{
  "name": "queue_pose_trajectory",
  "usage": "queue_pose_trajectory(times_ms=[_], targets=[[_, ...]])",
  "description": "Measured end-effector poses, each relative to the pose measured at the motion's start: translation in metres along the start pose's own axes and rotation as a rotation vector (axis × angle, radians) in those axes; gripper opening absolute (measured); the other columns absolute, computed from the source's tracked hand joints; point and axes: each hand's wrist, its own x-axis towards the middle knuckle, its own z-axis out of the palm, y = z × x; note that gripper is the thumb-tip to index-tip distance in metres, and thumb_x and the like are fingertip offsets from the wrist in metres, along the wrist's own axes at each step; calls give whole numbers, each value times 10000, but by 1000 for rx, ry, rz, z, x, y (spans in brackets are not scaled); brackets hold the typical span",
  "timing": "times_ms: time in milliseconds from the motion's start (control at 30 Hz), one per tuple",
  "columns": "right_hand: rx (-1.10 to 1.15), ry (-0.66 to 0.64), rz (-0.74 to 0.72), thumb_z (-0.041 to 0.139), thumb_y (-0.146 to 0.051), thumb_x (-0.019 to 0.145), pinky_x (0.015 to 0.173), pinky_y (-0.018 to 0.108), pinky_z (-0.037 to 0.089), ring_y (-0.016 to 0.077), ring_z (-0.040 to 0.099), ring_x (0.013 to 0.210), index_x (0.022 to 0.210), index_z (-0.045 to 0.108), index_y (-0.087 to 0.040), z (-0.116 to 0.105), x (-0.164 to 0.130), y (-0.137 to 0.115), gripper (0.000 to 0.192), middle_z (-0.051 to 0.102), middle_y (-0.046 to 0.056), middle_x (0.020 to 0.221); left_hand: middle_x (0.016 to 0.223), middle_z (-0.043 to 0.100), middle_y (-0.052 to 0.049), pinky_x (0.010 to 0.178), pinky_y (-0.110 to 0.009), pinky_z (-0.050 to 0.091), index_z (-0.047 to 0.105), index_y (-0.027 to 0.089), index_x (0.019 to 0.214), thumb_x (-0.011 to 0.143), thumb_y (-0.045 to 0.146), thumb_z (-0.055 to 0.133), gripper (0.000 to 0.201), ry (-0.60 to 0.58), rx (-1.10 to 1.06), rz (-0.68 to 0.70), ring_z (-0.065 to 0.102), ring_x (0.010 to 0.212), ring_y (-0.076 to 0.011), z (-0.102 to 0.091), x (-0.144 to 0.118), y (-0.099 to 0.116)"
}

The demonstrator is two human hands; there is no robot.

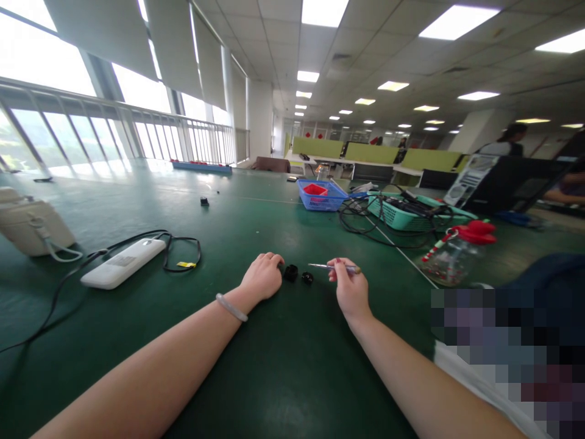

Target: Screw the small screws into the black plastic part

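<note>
My left hand (264,276) lies on the green table with its fingers curled, and a bracelet circles that wrist. Its fingertips meet the left edge of a small black part (291,272), which looks hollow; the exact grip is hard to see. A second small black piece (308,278) sits just right of this part, apart from both hands. In my right hand (351,289) is a slim screwdriver (347,267) with a thin metal shaft and a translucent handle. Its tip points left, above the second black piece and clear of it.
At left are a white power bank (124,263), a black cable (183,270) and a beige case (34,222). A small black object (204,201) lies farther back. Blue basket (322,201), green basket (390,213), tangled cables and a red-lidded jar (454,259) stand right.
</note>
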Motion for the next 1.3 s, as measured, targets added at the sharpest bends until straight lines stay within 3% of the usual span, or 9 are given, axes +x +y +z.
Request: queue_pose_trajectory(times_ms=[100,200,333,533,733,867,1033,1167,1300], targets=[[-15,32,-19,454,-459,912,607,298,454,192,591,666,835,645,-193,1,1,3,336,615,29,711,1322,576,-80,1090,-416,355,519,232,1299,962,424,350,423,10,-64,52,468,1255,-249,0,-1,12],[-46,86,-50,452,-450,915,612,292,447,187,588,649,849,650,-197,2,4,10,328,619,23,706,1454,464,-58,1096,-577,296,401,348,1404,903,599,411,561,-72,-72,144,370,1342,-317,3,-3,26],[-90,138,-88,434,-439,921,618,287,439,185,588,635,861,650,-198,3,9,20,329,622,19,696,1452,451,-68,1047,-751,179,487,392,1325,867,609,483,506,-192,-65,264,345,1342,-380,6,-8,39],[-164,162,-62,420,-455,911,580,277,409,178,570,575,838,644,-202,6,14,27,346,610,7,645,1254,570,-34,1077,-698,206,599,345,1139,907,377,538,243,-214,-111,343,470,1228,-303,1,-28,47],[-201,124,-100,400,-462,916,571,273,394,181,572,590,821,639,-201,5,10,20,367,629,23,674,1244,574,-25,1125,-641,185,594,325,1113,902,304,564,214,-291,-127,344,458,1248,-270,-30,-88,44],[-227,90,-118,382,-465,923,575,273,389,189,573,612,817,635,-198,4,6,13,383,639,32,688,1288,561,5,1171,-571,172,606,353,1085,893,263,560,217,-348,-131,243,452,1276,-235,-62,-142,14],[-257,53,-186,375,-478,937,573,267,372,186,554,603,806,627,-206,6,2,10,393,619,18,648,1383,543,16,1176,-552,193,627,378,1112,878,232,512,299,-318,-61,107,488,1290,-229,-92,-194,-66],[-273,21,-228,374,-473,943,561,258,357,178,535,581,802,627,-211,7,1,9,390,602,8,621,1413,544,20,1088,-415,406,661,372,1096,866,258,503,301,-229,-41,28,521,1279,-233,-114,-215,-124],[-289,35,-233,382,-443,944,572,260,357,176,541,590,800,631,-207,7,2,9,372,606,13,638,1399,563,-32,1001,-360,483,693,263,958,898,377,443,282,-122,-130,-103,588,1199,-244,-140,-219,-147]])
